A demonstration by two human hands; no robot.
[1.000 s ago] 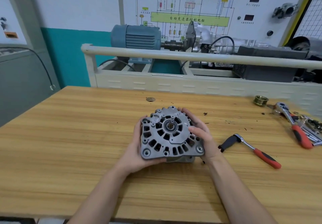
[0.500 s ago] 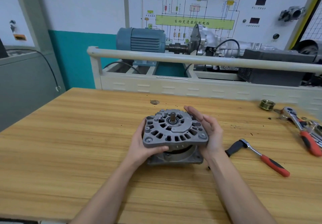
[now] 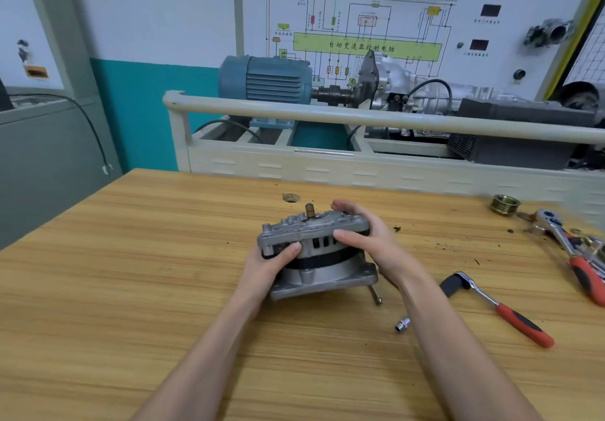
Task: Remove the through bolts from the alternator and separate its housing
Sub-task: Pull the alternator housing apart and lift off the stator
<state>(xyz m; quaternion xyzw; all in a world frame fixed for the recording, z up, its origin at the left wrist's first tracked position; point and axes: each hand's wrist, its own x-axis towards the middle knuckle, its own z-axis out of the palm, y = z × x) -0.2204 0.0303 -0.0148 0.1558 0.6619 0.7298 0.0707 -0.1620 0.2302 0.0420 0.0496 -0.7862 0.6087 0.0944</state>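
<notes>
Alternator [image 3: 316, 250] sits mid-bench [image 3: 131, 289], shaft up, left hand [image 3: 273, 265] and right hand [image 3: 366, 240] both curled round its upper housing. Right of the alternator: loose bolt [image 3: 375, 294] just beside its base, small socket [image 3: 402, 324], red-handled ratchet [image 3: 497, 307]. Farther right of it lie a pulley [image 3: 505, 205] and a second ratchet [image 3: 573, 250].

The alternator [image 3: 314, 253] sits in the middle of the wooden table [image 3: 131, 289], and left of it and in front of it the wood is bare, so a hand can slide in there. Right of the alternator lie a loose bolt [image 3: 375, 294], a small socket [image 3: 402, 324] and a red-handled ratchet [image 3: 497, 309]. Far right of it, more tools [image 3: 576, 253] and a pulley [image 3: 505, 204] block the way.
</notes>
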